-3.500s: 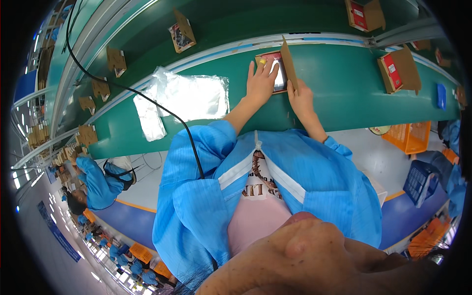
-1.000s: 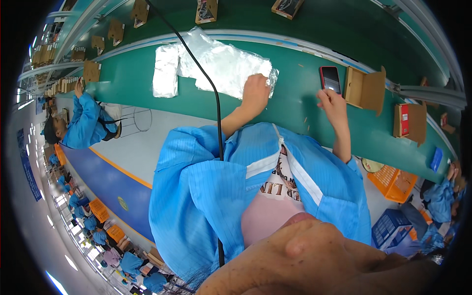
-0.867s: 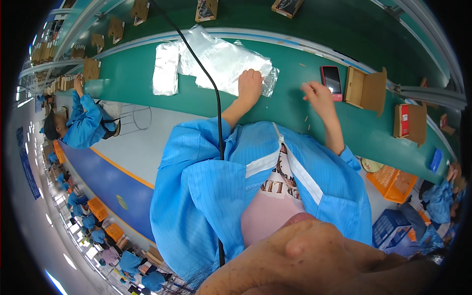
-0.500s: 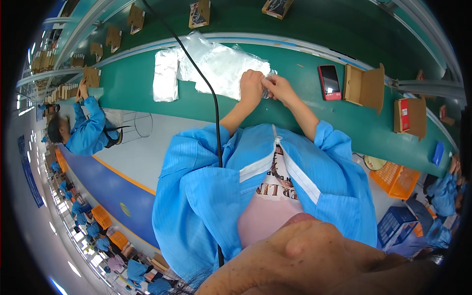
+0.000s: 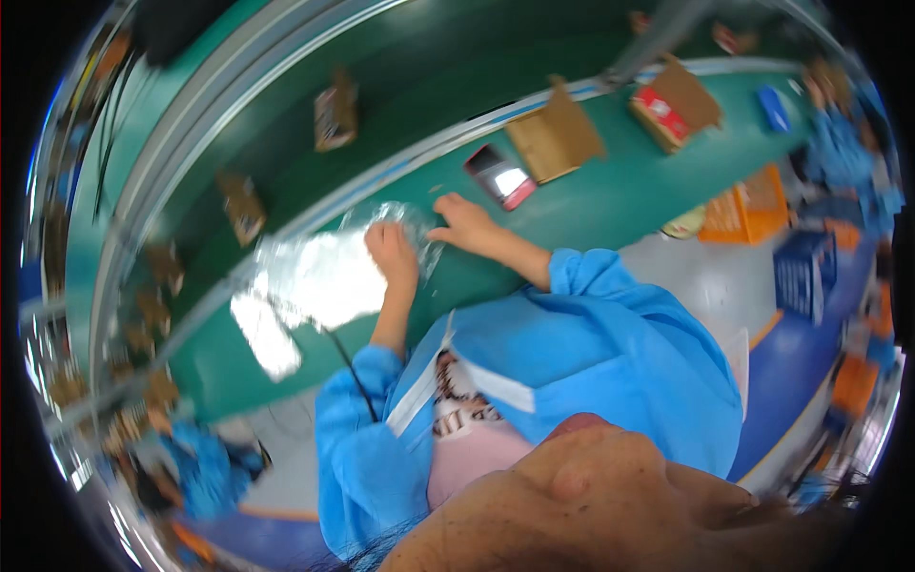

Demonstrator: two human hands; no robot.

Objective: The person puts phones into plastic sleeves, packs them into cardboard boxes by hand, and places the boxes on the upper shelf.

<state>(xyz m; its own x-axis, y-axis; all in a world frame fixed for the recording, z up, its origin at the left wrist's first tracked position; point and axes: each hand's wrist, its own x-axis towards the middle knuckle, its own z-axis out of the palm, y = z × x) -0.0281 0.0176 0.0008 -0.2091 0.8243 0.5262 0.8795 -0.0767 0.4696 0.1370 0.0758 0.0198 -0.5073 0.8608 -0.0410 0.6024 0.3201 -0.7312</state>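
Note:
Clear plastic bags [image 5: 324, 286] lie in a loose, shiny heap on the green table [image 5: 581, 205]. My left hand [image 5: 391, 255] is at the heap's right end, its fingers curled down over the film of a plastic bag. A crumpled edge of film stretches toward my right hand [image 5: 467, 227]. That hand is just above the table, thumb and fingers apart, with nothing visible between them. A flatter folded stack of plastic [image 5: 267, 334] lies at the heap's left. Beyond my right hand is a red handheld device [image 5: 500, 178] with a dark screen.
An open cardboard box [image 5: 553, 141] stands beside the device; another box [image 5: 670, 110] with red contents is farther right. A black cord [image 5: 345, 362] hangs near my left arm. Co-workers in blue sit at the left [image 5: 205, 467] and far right [image 5: 839, 157]. An orange crate [image 5: 739, 217] stands on the floor.
The whole view has swung round, so the device and boxes appear nearer the middle. My hands have moved apart; the right one has let go of the film edge.

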